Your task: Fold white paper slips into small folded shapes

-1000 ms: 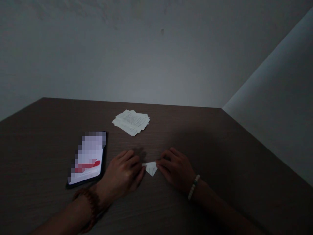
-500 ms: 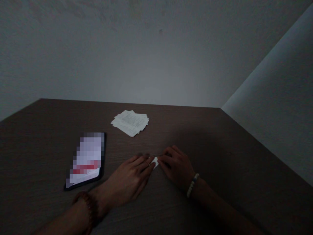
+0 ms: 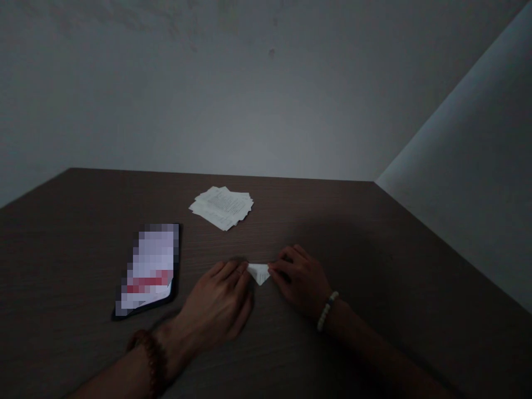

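Observation:
Between my hands lies a small folded piece of white paper point(image 3: 260, 272), a triangle with its point toward me and faint print on it. My left hand point(image 3: 222, 299) pinches its left corner, the fingers curled and the thumb tucked beneath them. At the right corner, the thumb and forefinger of my right hand point(image 3: 301, 280) grip the paper. Both hands rest low on the tabletop. The outer corners of the paper are hidden under my fingertips.
A loose stack of printed paper sheets point(image 3: 222, 208) lies farther back on the brown wooden table point(image 3: 124, 194). To the left of my left hand is a phone point(image 3: 149, 266) with its screen lit and blurred out. Walls point(image 3: 266, 111) border the back and right.
My left hand has drawn back to the left, from lying over the paper to holding its left corner, so more of the triangle shows. My right hand has stayed almost still.

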`<state>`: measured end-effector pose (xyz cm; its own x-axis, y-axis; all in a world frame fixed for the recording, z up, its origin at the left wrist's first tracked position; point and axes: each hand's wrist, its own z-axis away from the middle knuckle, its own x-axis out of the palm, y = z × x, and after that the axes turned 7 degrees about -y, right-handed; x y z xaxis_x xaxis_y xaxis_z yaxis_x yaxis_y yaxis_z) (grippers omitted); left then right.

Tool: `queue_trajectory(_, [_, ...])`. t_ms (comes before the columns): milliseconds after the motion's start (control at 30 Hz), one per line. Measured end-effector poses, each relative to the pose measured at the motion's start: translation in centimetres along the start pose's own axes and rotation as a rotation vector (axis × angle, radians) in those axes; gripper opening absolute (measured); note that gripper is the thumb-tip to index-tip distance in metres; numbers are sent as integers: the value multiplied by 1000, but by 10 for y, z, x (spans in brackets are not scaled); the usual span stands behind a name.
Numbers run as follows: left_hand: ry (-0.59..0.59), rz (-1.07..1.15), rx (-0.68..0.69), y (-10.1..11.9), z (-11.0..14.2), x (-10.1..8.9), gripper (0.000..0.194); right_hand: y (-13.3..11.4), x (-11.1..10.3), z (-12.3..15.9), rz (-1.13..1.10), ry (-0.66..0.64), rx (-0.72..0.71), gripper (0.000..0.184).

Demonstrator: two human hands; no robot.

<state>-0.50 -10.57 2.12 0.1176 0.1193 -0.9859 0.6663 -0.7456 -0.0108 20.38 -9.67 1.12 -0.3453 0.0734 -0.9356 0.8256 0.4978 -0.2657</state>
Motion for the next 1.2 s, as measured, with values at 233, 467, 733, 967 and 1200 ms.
queue_trajectory(233, [8, -11, 3, 1, 1, 3, 28, 0, 1, -1, 11, 33, -33, 11])
queue_trajectory(467, [-68, 139, 83, -3, 2, 6, 41, 2, 5, 0, -26, 72, -51, 11])
queue_trajectory(733, [-65, 138, 91, -3, 1, 4, 47, 8, 5, 2, -37, 9, -291, 20])
queue_trajectory(967, [-96, 110, 86, -3, 0, 5, 46, 10, 1, 2, -18, -83, -330, 35])
queue_trajectory(1200, [-105, 108, 89, -3, 0, 1, 45, 2, -2, 1, -26, -64, -268, 31])
